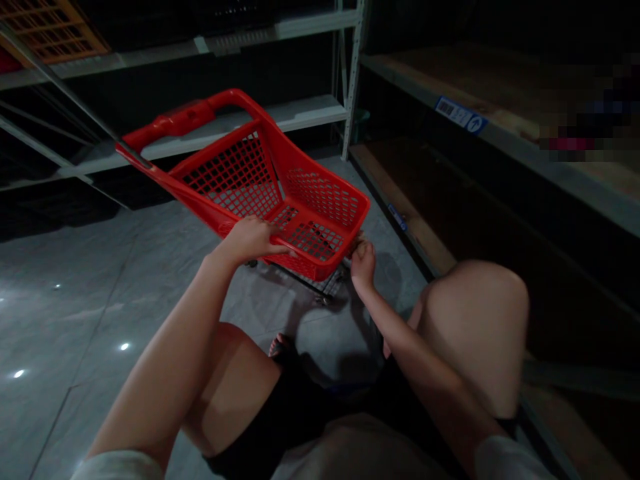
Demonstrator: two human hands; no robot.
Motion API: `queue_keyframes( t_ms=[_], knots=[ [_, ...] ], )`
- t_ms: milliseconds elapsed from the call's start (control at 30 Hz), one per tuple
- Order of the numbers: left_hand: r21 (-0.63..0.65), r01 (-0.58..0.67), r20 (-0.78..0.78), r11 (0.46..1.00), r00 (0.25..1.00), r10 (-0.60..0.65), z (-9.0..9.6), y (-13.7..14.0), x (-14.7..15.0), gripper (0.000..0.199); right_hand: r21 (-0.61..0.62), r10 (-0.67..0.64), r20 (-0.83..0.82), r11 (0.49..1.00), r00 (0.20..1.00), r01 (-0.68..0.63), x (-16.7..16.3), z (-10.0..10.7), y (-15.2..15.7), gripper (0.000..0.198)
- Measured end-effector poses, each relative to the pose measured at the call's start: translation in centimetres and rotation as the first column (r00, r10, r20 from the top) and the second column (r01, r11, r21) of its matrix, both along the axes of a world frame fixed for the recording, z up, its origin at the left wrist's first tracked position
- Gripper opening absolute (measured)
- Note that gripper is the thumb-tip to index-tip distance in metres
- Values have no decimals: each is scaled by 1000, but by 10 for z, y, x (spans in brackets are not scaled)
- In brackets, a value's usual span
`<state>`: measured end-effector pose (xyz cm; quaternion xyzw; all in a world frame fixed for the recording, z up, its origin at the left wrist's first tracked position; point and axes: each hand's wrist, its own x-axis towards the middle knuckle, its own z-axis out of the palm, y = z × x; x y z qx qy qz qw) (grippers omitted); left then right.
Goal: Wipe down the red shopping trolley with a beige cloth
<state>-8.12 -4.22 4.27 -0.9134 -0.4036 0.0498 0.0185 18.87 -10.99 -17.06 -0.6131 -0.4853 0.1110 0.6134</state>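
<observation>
One red cart (290,200) stands on the grey floor (165,300), ahead of the person's knees, between a white metal rack (353,80) at the back and a wooden shelf (510,140) at the right. Its long axis runs obliquely across the view: the handle (185,119) points to the upper left, and the narrower end of the perforated basket points to the lower right. The basket opening faces upward, and part of the wheeled base shows beneath. A thin metal rod (60,83) extends from beside the handle to the left edge of the view. The left hand (250,238) lies over the near rim of the basket with its fingers close together (whether the thumb clamps the rim cannot be told). The right hand (363,262) is at the narrow end, fingers curled inward; what it pinches, if anything, cannot be told. A blue-and-white label (460,115) on the shelf edge carries a barcode and a circled arrow; the characters between them are not legible. A smaller blue tag (399,217), fixed lower down, is too small to read.
</observation>
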Motion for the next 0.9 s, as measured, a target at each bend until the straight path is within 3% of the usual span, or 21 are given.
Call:
queue_keyframes(
  t_ms=[100, 200, 300, 433, 500, 600, 700, 800, 900],
  knots=[
    [53, -66, -101, 996, 992, 71, -2, -4, 7, 70, 13, -65, -114, 998, 991, 66, -17, 28, -15, 32],
    [97, -87, -103, 991, 990, 97, -5, -10, 18, 71, 60, -16, -176, 998, 984, 27, -30, 52, -28, 40],
    [121, -94, -51, 988, 994, 101, -11, -13, 29, 70, 60, -3, -142, 998, 990, 11, -35, 43, -34, 40],
    [133, -81, 38, 988, 996, 76, -19, -16, 40, 65, -100, -61, -163, 994, 985, 45, -33, -2, -28, 35],
    [110, -37, 105, 993, 994, 25, -19, -17, 40, 57, -141, -92, -187, 988, 978, 65, -32, -13, -22, 33],
    [10, 74, 244, 997, 967, -75, -11, -14, 31, 45, -82, -145, -194, 988, 970, 131, -28, 0, -16, 35],
    [-8, 62, 327, 998, 943, -56, 0, -7, 15, 42, 81, -160, -99, 982, 982, 168, -19, 33, -15, 39],
    [42, -48, 210, 998, 977, 38, 3, -3, 7, 44, 183, -119, 60, 977, 991, 106, -12, 49, -15, 34],
    [93, -93, 93, 991, 992, 84, 0, -6, 11, 51, 126, -82, 151, 990, 985, 63, -14, 33, -16, 19]
  ],
)
